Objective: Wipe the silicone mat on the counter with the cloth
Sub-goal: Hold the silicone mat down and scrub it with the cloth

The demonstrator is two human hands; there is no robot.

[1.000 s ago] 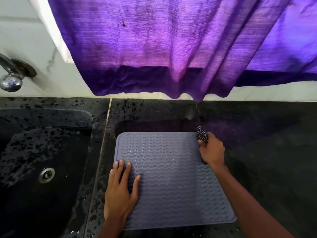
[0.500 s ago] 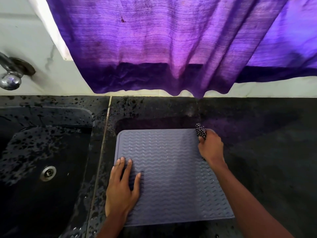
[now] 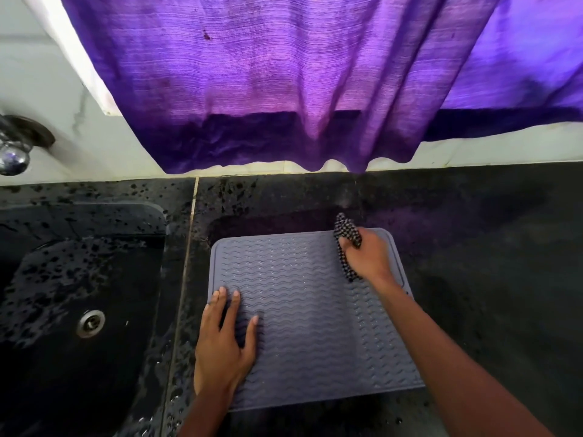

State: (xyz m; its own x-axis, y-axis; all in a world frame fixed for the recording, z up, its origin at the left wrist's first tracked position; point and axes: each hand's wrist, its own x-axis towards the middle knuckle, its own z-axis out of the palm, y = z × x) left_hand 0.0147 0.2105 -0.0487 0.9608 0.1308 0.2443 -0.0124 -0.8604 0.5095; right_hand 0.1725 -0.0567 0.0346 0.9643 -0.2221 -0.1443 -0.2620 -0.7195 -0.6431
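Head view, nearest first: the left hand [image 3: 224, 348] lies flat on the near left part of the mat [image 3: 309, 326], fingers straight and a little spread, gripping nothing, only pressing down. The mat lies square on the dark counter [image 3: 473, 247], just right of the sink [image 3: 79, 279]. It is a thin grey sheet with wavy ridges and small water beads. I judge it light, floppy and inclined to creep on wet stone, so a flat palm pinning it is the sensible hold; lifting it would be best done by an edge or corner. Farther on, the right hand [image 3: 369, 257] is curled tight round the cloth [image 3: 347, 234], a dark checked wad pressed to the mat near its far right corner, with one end poking out beyond the thumb and another trailing below the fist. The cloth looks soft and easily bunched, so a fist suits it, and the ridges will likely need firm strokes.

Against a second ago, the right hand has moved inward from the mat's right edge, so the far corner now shows beside it, and more cloth is visible. The left hand has stayed put. Beyond hang the curtain [image 3: 284, 89] and, far left, the tap [image 3: 12, 156]
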